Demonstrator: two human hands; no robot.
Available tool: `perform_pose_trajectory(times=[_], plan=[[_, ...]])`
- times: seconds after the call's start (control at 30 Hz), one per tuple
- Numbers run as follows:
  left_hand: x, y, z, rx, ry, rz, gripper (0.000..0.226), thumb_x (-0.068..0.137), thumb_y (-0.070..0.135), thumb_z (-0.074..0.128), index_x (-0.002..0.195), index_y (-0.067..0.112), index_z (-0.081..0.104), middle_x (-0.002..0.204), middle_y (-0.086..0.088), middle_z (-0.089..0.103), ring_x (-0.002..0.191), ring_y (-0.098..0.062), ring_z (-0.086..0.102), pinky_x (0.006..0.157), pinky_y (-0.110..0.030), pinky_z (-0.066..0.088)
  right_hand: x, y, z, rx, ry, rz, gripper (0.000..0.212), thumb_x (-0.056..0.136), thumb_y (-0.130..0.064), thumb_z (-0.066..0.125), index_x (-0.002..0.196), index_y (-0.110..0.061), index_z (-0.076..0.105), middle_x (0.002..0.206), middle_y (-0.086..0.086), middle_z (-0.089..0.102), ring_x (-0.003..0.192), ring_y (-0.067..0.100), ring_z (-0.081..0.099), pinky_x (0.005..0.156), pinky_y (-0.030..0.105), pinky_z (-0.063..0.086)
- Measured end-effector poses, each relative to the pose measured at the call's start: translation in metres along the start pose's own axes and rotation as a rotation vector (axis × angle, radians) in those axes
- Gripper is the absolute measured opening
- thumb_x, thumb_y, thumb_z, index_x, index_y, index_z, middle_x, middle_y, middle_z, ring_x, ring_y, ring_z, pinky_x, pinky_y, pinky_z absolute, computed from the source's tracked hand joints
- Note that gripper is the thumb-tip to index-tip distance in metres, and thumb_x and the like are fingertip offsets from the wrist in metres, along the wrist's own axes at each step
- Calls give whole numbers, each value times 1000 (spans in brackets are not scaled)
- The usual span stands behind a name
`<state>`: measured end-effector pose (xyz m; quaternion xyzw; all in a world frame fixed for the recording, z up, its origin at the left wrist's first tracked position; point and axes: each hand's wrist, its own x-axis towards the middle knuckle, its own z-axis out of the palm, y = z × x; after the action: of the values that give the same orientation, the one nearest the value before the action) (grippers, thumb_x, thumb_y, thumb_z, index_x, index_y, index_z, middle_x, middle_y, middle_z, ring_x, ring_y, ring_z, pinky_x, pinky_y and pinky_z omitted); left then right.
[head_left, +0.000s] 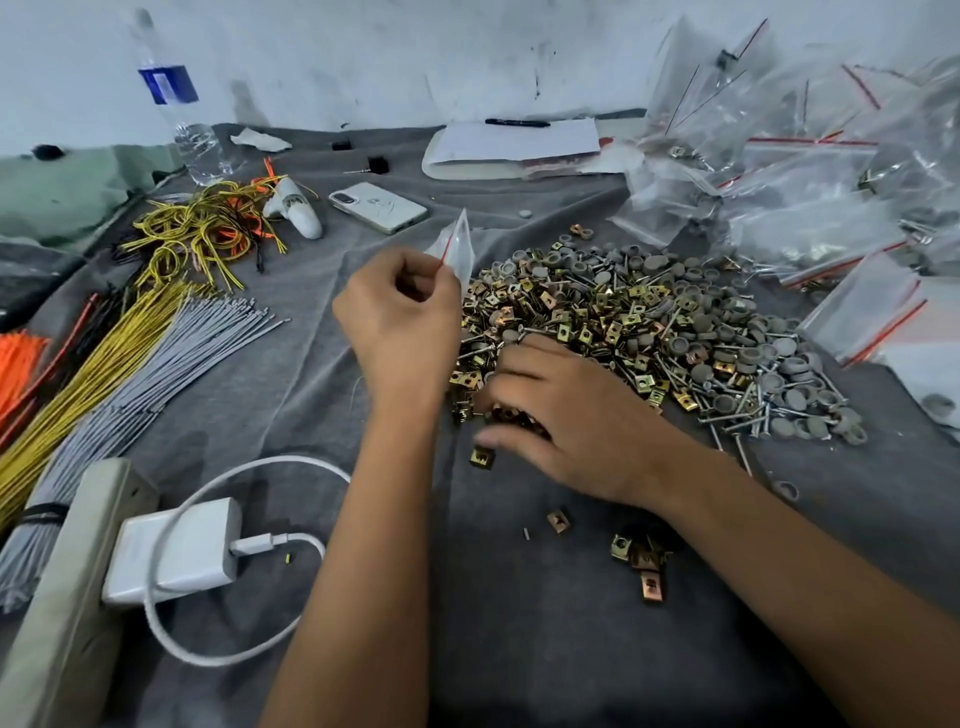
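Note:
My left hand (400, 317) is raised over the grey cloth and pinches a small clear zip bag (457, 249) with a red seal strip by its top edge. My right hand (561, 415) lies palm down on the near edge of a big pile of hardware (649, 322), a mix of brass clip nuts, grey round caps and long screws. Its fingers are curled over some brass clips; what sits under the palm is hidden. A single brass clip (482, 458) lies just below its thumb. A few more clips (641, 561) lie apart near the forearm.
Bundles of yellow and grey wires (130, 358) lie at left, orange cable ties (18, 364) beyond them. A white charger (179, 551) with cable sits in front left. A phone (378, 207), water bottle (179, 109), papers with a pen (514, 143) and heaped filled zip bags (810, 176) stand behind.

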<state>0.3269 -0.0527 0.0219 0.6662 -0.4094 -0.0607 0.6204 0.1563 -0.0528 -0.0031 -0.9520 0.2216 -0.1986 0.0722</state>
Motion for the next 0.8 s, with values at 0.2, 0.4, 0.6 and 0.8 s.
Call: perform_pose_trajectory(times=[0.2, 0.4, 0.6, 0.8], plan=[[-7, -5, 9, -184, 144, -121, 5, 83, 10, 71, 81, 11, 76, 66, 5, 67, 58, -4, 57, 60, -22, 48, 3, 5, 2, -42, -23, 82, 29, 98, -34, 64, 122, -18, 68, 124, 0, 55, 129, 20, 45, 104, 39, 47], [-8, -5, 12, -225, 118, -111, 7, 84, 8, 71, 79, 12, 75, 67, 5, 66, 59, -5, 57, 60, -21, 47, -1, 7, 0, -28, -16, 75, 15, 101, -24, 61, 110, -18, 70, 119, -1, 57, 129, 18, 46, 106, 36, 45], [-14, -4, 19, -247, -149, -59, 15, 85, 3, 73, 76, 15, 72, 67, -1, 66, 63, -18, 61, 59, -28, 51, -13, 17, -13, 208, 221, 240, 11, 100, -12, 61, 108, -10, 69, 104, -6, 65, 96, 3, 58, 87, 6, 40], [-17, -3, 24, -280, -243, -50, 17, 87, -2, 74, 76, 12, 71, 67, -8, 67, 58, -17, 60, 55, -26, 49, -21, 28, -19, 333, 335, 326, 10, 91, -8, 74, 95, -15, 69, 89, -12, 68, 84, 1, 65, 75, 12, 49]])
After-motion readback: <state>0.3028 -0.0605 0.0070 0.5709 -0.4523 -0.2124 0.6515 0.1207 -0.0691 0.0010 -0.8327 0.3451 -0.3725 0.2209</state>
